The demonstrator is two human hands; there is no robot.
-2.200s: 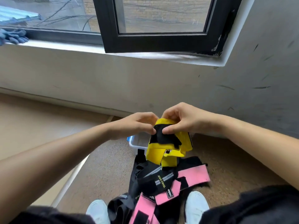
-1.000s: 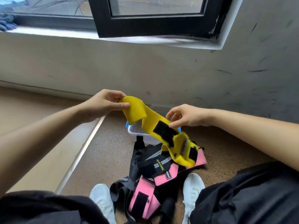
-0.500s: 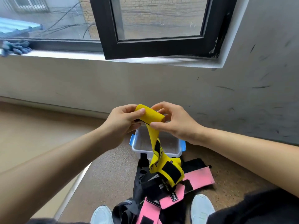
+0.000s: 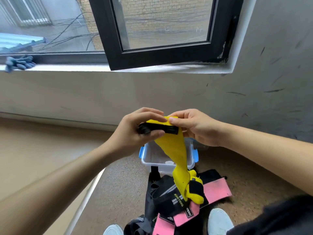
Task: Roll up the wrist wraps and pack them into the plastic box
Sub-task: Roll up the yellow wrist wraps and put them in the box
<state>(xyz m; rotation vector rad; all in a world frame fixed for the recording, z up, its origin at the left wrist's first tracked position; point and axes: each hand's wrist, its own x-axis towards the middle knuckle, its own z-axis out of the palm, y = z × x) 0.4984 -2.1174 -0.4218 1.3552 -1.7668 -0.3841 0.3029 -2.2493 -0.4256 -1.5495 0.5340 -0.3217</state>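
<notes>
Yellow wrap: top end held above box, tail draped onto pile.
Left hand grips the black rolled end. Right hand pinches the yellow edge.
Risks: slack roll may spring open; tail's black patch may snag pile.

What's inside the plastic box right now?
No rolled wrap shows in the plastic box; its visible floor looks bare. The hanging yellow wrap covers its middle and right.
</notes>
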